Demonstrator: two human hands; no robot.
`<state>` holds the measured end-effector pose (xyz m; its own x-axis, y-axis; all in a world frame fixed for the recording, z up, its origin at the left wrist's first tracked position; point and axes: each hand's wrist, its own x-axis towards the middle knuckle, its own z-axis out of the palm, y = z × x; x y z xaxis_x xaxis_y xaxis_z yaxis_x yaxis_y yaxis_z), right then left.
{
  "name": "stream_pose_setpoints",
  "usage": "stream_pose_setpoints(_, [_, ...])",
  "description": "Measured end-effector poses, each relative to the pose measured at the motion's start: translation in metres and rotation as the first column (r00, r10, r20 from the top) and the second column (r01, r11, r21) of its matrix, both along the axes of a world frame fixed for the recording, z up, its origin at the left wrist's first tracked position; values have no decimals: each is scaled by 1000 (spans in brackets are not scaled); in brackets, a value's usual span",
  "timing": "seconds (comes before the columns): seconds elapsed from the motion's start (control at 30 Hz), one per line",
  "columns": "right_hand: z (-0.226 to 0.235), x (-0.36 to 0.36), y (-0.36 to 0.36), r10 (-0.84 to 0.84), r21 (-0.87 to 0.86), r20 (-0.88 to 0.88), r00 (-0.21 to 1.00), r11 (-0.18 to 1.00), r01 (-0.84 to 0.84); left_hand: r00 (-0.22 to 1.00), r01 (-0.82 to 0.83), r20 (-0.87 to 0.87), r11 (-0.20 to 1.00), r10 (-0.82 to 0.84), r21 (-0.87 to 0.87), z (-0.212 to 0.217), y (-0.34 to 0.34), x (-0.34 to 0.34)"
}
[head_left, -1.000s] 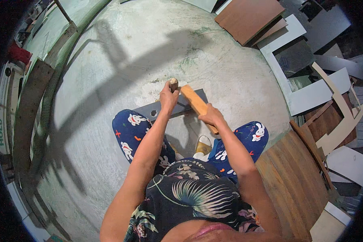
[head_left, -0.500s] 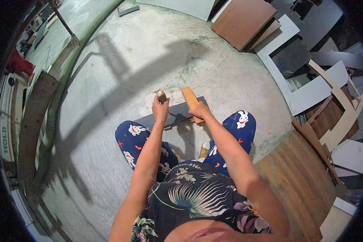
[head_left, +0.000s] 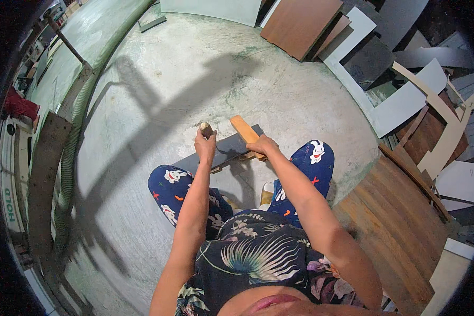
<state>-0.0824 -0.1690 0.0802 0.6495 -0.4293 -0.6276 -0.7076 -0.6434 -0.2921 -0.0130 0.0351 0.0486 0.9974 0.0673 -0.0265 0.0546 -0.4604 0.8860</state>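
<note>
My left hand (head_left: 205,149) is closed around a short, round wooden handle (head_left: 206,128) with a pale end facing up; whatever lies below the fist is hidden. In my right hand (head_left: 264,146) is a flat, orange-brown wooden block (head_left: 243,128), gripped at its near end and slanting away to the left. Beneath both hands, a long dark grey board (head_left: 189,161) lies crosswise between my knees. Small brown wooden pieces (head_left: 216,169) show along its near edge. I cannot tell whether the block rests on the board or is held just above it.
Brown panels (head_left: 301,29), a white L-shaped board (head_left: 400,113) and pale curved offcuts (head_left: 442,142) lean or lie at the right. A wood-grain sheet (head_left: 389,221) is near my right knee. A ribbed green hose (head_left: 79,113) runs along the left beside a metal beam (head_left: 48,168).
The whole view has shifted slightly, with the surroundings moving left. The block's far end points a little more to the left. Both hands keep their holds.
</note>
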Motion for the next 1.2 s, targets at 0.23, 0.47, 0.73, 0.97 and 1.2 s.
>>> stream_pose_setpoints(0.23, [-9, 9, -12, 24, 100, 184, 983, 994, -42, 1000, 24, -19, 1000, -24, -3, 1, -8, 2])
stream_pose_setpoints(0.47, [-26, 2, 2, 92, 11, 80, 993, 996, -93, 999, 17, 37, 1000, -17, -1, -17, -4, 4])
stream_pose_setpoints(0.73, [-24, 2, 2, 101, -40, 26, 995, 994, -100, 997, 53, 56, 998, -52, -17, -12, -8, 5])
stream_pose_setpoints(0.97, [-23, -3, 2, 168, -73, 70, 983, 984, -163, 998, 55, 39, 998, -55, 6, -14, -7, 6])
stream_pose_setpoints(1.2, [-18, 0, 1, 114, -54, 128, 985, 993, -108, 996, 45, 83, 999, -45, -3, -15, -10, 4])
